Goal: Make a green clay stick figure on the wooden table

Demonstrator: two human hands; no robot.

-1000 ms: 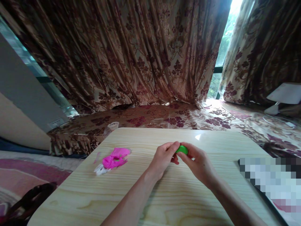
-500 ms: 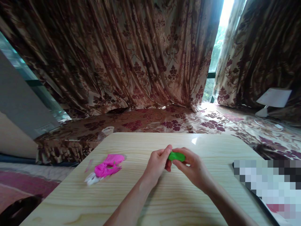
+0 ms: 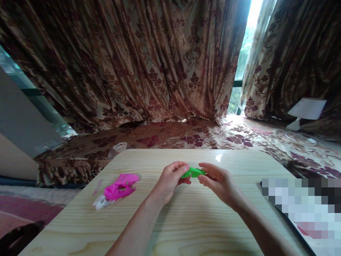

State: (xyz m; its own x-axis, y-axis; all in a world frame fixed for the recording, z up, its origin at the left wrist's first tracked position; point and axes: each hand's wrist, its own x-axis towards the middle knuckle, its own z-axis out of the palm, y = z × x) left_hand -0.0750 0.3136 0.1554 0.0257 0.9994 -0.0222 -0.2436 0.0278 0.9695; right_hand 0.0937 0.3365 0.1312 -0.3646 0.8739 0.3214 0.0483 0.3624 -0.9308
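A soft, bright green lump of what looks like modelling clay point(image 3: 194, 172) is held just above the table, uneven and stretched sideways. My left hand point(image 3: 174, 177) pinches its left end between thumb and fingers. At the right end, my right hand point(image 3: 217, 177) has the tip between its thumb and a finger, while the forefinger is lifted off. The exact contact there is partly hidden. To the left on the table lies a crumpled, bright pink soft mass point(image 3: 119, 188) with small green bits in it and a whitish piece point(image 3: 101, 202) at its near end.
The pale wooden table point(image 3: 207, 220) has rounded far corners. A dark-edged object, blurred out by pixels point(image 3: 306, 209), lies at its right side. Beyond the far left corner is a clear plastic tub point(image 3: 118, 147). A white lamp point(image 3: 306, 108) stands at the back right by the curtains point(image 3: 160, 71).
The green clay has gone from a smooth, rounded bar to an uneven, stretched shape. My left hand has moved slightly left, and my right hand's fingers have spread and loosened.
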